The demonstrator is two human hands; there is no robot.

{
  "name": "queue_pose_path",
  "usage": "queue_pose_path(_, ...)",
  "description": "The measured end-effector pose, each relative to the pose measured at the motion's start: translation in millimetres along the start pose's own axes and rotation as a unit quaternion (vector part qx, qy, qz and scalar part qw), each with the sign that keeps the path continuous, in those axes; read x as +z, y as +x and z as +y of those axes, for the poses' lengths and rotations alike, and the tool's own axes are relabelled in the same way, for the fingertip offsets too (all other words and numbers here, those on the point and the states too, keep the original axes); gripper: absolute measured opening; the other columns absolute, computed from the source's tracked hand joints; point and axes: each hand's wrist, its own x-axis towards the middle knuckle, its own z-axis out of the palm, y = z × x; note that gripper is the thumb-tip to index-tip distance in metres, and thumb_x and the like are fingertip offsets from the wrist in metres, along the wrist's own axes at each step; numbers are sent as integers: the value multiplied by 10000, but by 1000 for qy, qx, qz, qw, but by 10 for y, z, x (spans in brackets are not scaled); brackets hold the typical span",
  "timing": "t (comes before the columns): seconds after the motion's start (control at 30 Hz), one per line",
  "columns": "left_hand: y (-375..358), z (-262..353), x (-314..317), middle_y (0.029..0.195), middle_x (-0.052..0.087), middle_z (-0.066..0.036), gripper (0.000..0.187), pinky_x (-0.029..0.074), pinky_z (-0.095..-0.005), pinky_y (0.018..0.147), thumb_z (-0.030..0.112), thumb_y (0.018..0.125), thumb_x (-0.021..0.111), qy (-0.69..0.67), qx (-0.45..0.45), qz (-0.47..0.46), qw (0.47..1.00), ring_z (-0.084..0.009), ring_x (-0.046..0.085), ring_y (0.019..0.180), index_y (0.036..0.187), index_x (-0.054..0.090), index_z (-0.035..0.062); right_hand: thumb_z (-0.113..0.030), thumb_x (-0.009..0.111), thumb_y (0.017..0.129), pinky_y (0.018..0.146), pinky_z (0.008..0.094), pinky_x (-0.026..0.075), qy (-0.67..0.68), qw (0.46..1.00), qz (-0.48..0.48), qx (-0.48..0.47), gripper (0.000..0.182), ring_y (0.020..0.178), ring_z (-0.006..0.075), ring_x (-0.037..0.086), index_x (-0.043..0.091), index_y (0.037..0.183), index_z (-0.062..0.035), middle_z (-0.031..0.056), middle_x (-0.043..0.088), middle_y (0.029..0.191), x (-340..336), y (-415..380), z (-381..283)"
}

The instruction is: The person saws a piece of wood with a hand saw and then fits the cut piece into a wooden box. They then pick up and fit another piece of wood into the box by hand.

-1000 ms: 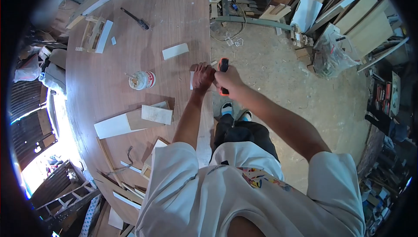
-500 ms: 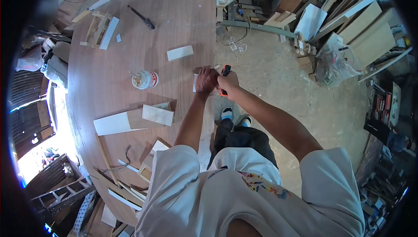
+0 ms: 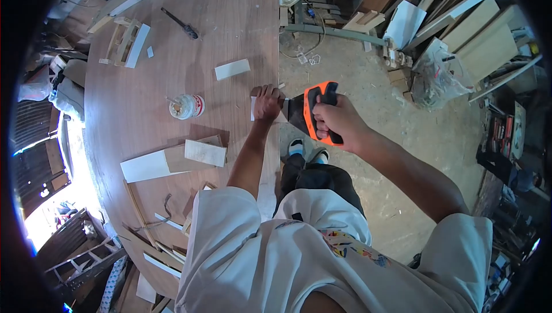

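Observation:
My right hand (image 3: 344, 122) is wrapped round the orange and black handle of a handsaw (image 3: 310, 109), off the table's right edge. The saw's dark blade points left toward my other hand, and its front end is partly out of sight there. My left hand (image 3: 268, 104) presses down on a white piece of wood (image 3: 253, 108) at the table edge, its fingers bent over it. Most of that piece is hidden under the hand. A loose white block (image 3: 233, 69) lies just beyond, on the wooden table (image 3: 230, 14).
A jar (image 3: 187, 106) stands on the table near a brush-like dark tool (image 3: 187, 30). A small wooden frame (image 3: 123, 43) and stacked white boards (image 3: 205, 153) lie there too. Leaning planks (image 3: 483, 31) and a plastic bag (image 3: 440, 80) are at the right.
My right hand has drawn the handsaw back to the right, away from the table edge, so its handle and blade now show. My left hand stays on the piece of wood.

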Motion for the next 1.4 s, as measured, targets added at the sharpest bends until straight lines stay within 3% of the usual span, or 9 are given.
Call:
queue_pose_path(0.2, -4, 17, -30, 835, 562, -132, 130, 443, -427, 775, 174, 739, 636, -38, -10, -14, 999, -313, 551, 844, 716, 579, 60, -47, 477, 826, 349, 326, 359, -121, 985, 98, -72, 67, 388, 148, 433, 444, 779, -81, 34, 438, 574, 200, 1163, 850)
queue_pose_path(0.43, -17, -14, -4, 825, 521, -116, 102, 455, -413, 760, 145, 749, 619, -9, 23, 7, 1000, -309, 544, 841, 757, 559, 62, -30, 463, 825, 355, 326, 371, -101, 990, 87, -36, 52, 403, 143, 438, 431, 851, -62, 43, 458, 602, 118, 961, 898)
queue_pose_path(0.67, 12, 45, -17, 813, 551, -137, 106, 449, -415, 782, 128, 761, 626, 28, -27, 11, 999, -317, 553, 830, 743, 564, 44, -35, 512, 857, 349, 308, 362, -33, 986, 54, -156, 92, 395, 129, 455, 447, 922, -41, 32, 461, 562, -210, 273, 584)
queue_pose_path(0.9, -18, -4, -14, 814, 556, -143, 135, 431, -426, 798, 147, 803, 622, 50, -39, 59, 996, -337, 549, 825, 756, 567, 33, -36, 549, 846, 381, 282, 375, -141, 961, 99, -215, 84, 414, 101, 462, 479, 891, -22, 3, 468, 573, -786, -395, 926)
queue_pose_path(1.0, 3, -8, -85, 832, 550, -137, 184, 412, -443, 808, 209, 827, 635, -13, -182, 15, 983, -342, 542, 836, 804, 569, 39, -41, 557, 834, 388, 275, 375, -144, 955, 129, -224, 84, 425, 97, 475, 491, 884, -27, -5, 467, 572, -1024, -465, 1290)
queue_pose_path(1.1, -10, 22, -178, 977, 569, -139, 378, 373, -473, 916, 338, 779, 714, -51, -135, -9, 990, -327, 521, 976, 959, 568, 39, -52, 566, 821, 397, 272, 375, -139, 955, 156, -210, 84, 445, 94, 490, 497, 864, -30, -4, 464, 573, -1046, -582, 1446)
queue_pose_path(1.17, -85, 206, -406, 1244, 483, -168, 772, 303, -491, 1021, 454, 677, 777, 25, -49, -115, 992, -342, 435, 1177, 1247, 459, 40, -56, 574, 807, 404, 270, 371, -105, 960, 180, -187, 88, 448, 91, 486, 498, 845, -31, 0, 463, 566, -1000, -616, 1506)
queue_pose_path(1.27, -280, 124, -460, 1391, 357, -179, 1024, 239, -493, 1080, 507, 613, 802, 108, -35, -233, 966, -357, 326, 1290, 1385, 316, 42, -51, 570, 809, 402, 272, 367, -82, 957, 184, -208, 81, 434, 90, 476, 496, 836, -31, 1, 468, 556, -987, -568, 1607)
queue_pose_path(1.4, -271, 155, -596, 1310, 466, -133, 951, 319, -430, 1033, 457, 604, 827, 59, -124, -230, 964, -288, 446, 1213, 1338, 420, 8, -30, 572, 811, 422, 258, 367, -83, 959, 177, -206, 82, 458, 81, 479, 502, 854, -27, -12, 471, 588, -874, -694, 1470)
